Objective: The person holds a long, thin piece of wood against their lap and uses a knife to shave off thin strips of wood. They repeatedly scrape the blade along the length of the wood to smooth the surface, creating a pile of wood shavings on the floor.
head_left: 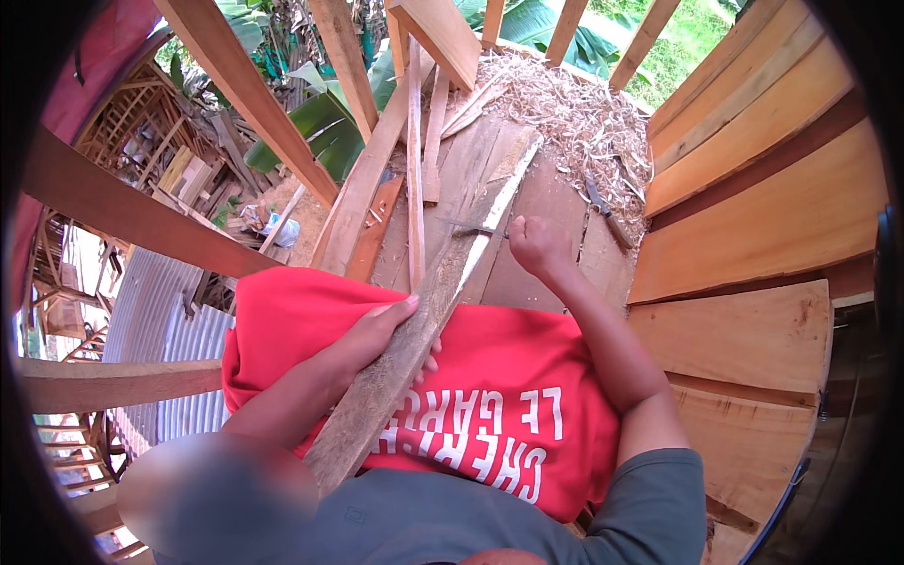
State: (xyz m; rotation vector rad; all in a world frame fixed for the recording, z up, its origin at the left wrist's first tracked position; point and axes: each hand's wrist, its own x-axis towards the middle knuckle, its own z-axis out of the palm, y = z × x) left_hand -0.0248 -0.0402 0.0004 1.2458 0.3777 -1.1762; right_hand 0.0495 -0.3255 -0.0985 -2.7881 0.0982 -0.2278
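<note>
A long, weathered wooden plank [377,403] runs slantwise from beside my torso, across my lap, to the floorboards ahead. Its right edge shows a pale, freshly exposed strip toward the far end. My left hand [381,334] wraps around the plank near its middle, thumb on top and fingertips showing at the right side. Farther along, my right hand [539,245] is closed in a fist on a thin, dark metal tool [478,230], which lies crosswise over the plank. The handle is hidden in the fist, and I cannot tell the tool's exact kind. Red cloth [508,353] covers my lap.
Wood shavings [574,104] pile up at the far right of the boards. A knife-like tool [607,215] lies beside them. Loose wood strips [414,179] lie left of the plank. Slanted posts [259,104] stand left, board walling [753,226] right. A blurred shape [221,494] fills the lower left.
</note>
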